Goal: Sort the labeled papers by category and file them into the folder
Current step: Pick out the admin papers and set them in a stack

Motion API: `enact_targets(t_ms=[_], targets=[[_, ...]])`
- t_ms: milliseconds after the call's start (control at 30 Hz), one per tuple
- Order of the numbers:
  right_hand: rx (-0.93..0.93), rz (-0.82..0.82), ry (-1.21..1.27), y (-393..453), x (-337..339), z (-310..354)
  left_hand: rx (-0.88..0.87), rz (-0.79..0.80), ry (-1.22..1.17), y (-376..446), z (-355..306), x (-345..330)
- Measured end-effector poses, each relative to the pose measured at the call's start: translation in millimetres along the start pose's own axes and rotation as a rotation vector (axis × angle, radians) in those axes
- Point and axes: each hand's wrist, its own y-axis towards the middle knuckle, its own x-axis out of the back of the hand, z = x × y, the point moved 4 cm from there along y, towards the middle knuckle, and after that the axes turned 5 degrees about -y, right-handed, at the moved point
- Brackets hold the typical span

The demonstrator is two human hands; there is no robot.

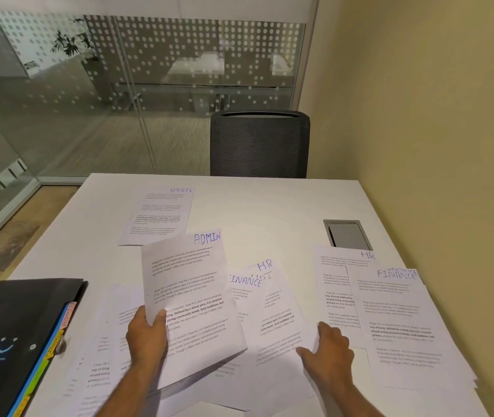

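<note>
L hand (146, 335) grips the ADMIN sheet (188, 296) at its near-left edge, thumb on top, fingers curled under; sheet is lifted & tilted, its near-right corner raised off the papers below. R hand (328, 350) lies w/ fingers straight & spread, palm down, pressing on the loose pile (269, 326) in the middle near part of the table (269, 206). In that pile, just right of the ADMIN sheet, a FINANCE-labelled page (244, 284) overlaps an HR-labelled page (269, 278); more pages lie under & to the left of the L hand, labels not readable.

Far left-centre: SPORTS sheet (158, 216) flat on its own, its near edge just under the top of the ADMIN sheet. Right side: a sorted HR stack (333, 284), partly covered by a FINANCE stack (402, 326) that sits nearer & further right, several sheets deep.

Black folder (20, 335) lies closed at the near left edge of table, coloured index tabs (56, 341) sticking out its right side, touching the leftmost loose pages.

Cable hatch (348, 234) set in the tabletop, far right, just beyond the HR stack. Dark mesh chair (259, 144) at the far side of table; dotted glass partition (119, 85) behind, far left.
</note>
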Motion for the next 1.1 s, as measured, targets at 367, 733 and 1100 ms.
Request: enact_targets(t_ms=[367,733,1100], targets=[[-0.007,-0.084,0.324,-5.3,8.4,21.6,-0.005,-0.011,0.009,-3.2,-0.8,4.2],[0.480,-0.017,0.147,-15.6,-28.5,60.7,-0.016,-0.026,0.005,-4.6,-4.4,4.5],[0.242,0.079,-0.106,-11.6,-15.2,-1.2,-0.011,0.005,-0.009,-8.4,-3.8,-8.9]])
